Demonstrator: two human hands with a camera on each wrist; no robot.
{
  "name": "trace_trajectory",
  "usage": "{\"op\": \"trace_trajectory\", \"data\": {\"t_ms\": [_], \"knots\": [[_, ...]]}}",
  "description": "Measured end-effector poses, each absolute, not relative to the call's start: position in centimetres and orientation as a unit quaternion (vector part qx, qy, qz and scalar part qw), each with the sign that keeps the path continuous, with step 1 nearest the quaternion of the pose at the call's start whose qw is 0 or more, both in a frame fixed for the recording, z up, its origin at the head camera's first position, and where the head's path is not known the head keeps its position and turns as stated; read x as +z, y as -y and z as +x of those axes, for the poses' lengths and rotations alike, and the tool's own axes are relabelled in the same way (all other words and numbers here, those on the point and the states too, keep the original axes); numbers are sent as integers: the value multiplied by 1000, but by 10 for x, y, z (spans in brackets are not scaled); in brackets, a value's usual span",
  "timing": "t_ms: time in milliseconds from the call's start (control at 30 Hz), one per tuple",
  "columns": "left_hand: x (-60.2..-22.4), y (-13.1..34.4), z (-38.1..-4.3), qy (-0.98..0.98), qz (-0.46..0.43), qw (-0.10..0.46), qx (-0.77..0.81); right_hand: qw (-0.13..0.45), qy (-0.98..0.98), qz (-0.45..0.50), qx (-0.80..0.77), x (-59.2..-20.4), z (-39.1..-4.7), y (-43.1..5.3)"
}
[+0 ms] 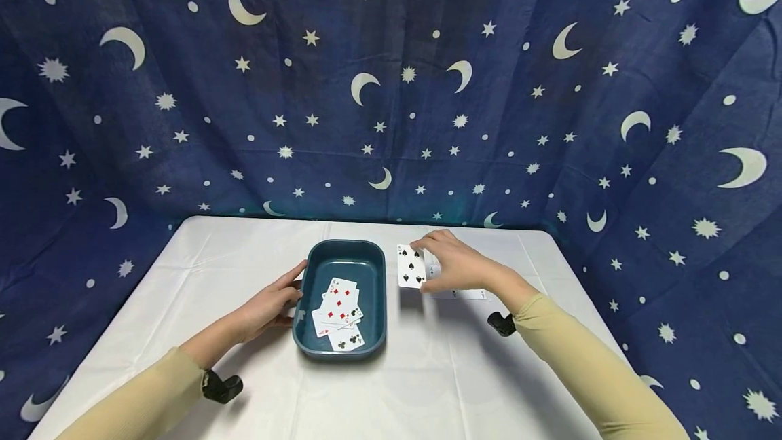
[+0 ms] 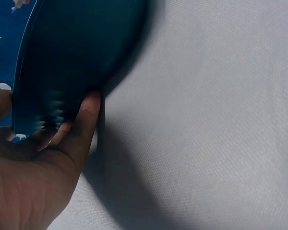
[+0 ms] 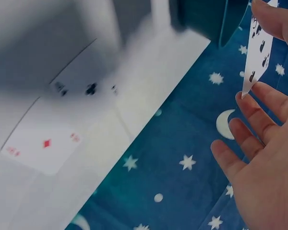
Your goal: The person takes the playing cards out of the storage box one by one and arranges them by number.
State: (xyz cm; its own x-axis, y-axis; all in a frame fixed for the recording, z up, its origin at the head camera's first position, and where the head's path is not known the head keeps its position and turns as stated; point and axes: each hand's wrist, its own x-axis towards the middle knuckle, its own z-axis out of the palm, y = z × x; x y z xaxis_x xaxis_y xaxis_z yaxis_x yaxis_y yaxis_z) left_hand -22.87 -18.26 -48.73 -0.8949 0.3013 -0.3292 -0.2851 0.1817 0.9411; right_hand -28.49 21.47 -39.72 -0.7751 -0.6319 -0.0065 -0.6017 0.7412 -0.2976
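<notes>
My right hand (image 1: 455,263) pinches a five of spades playing card (image 1: 411,267) between thumb and fingers, raised over the table just right of the blue tray (image 1: 385,290). In the right wrist view, the thumb and fingertips hold that card by opposite edges. My left hand (image 1: 265,311) rests against the tray's left side, its fingers on the outer wall in the left wrist view. Several cards lie overlapping inside the tray, a five of diamonds (image 1: 336,303) on top. A card with a black club (image 3: 79,82) and one with a red diamond (image 3: 36,139) lie face up on the table.
A white cloth covers the table (image 1: 342,399). Behind and around it hangs a dark blue curtain (image 1: 391,127) with moons and stars. Black devices are strapped at both wrists, the left one (image 1: 221,387) and the right one (image 1: 502,324).
</notes>
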Motion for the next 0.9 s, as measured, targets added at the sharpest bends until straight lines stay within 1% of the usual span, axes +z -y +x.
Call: {"op": "trace_trajectory", "data": {"t_ms": [200,433,567,900], "knots": [[-489,182,-231,-740,-1,226,634,51,-940,-307,-141,-403,-278,-243],[-488,181,-228,-739,2,231,633,32,-941,-308,-140,-409,-266,-268],[-488,182,-228,-737,5,231,635,28,-944,-304,-125,-415,-260,-278],[-489,182,-227,-735,8,229,638,38,-947,-299,-113,-440,-244,-290]]}}
